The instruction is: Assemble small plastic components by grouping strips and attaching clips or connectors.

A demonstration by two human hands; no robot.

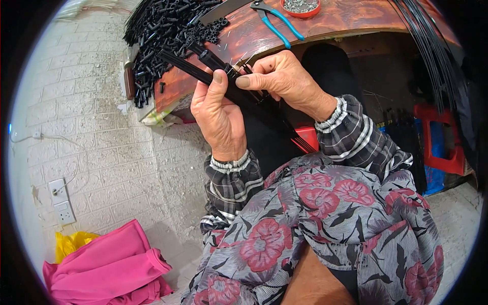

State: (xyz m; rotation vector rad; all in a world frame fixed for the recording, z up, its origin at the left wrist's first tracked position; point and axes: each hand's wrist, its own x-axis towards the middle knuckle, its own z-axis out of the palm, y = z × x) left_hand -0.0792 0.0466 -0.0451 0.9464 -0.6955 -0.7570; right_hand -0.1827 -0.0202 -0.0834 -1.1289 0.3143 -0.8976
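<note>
Over my lap, both hands work on a bundle of thin black rods with a black plastic tube at its upper end, resembling an umbrella frame (185, 67). My left hand (221, 119) is closed around the bundle from below, its thumb lying along the rods. From the other side, my right hand (295, 84) pinches at the joints beside the tube with thumb and index finger. Thin, light metal pins or wires show near the right fingertips. What exactly lies between those fingers is hidden. The rods' lower ends (302, 144) point down toward my lap.
On the wooden table (335, 23) lie a pile of black plastic tube parts (157, 35), pliers (277, 25) with teal handles, a metal blade (223, 11) and a red dish (301, 14) of small metal pieces. Long black rods (424, 46) overhang its right side. A red stool (442, 161) stands right; pink cloth (107, 264) lies lower left.
</note>
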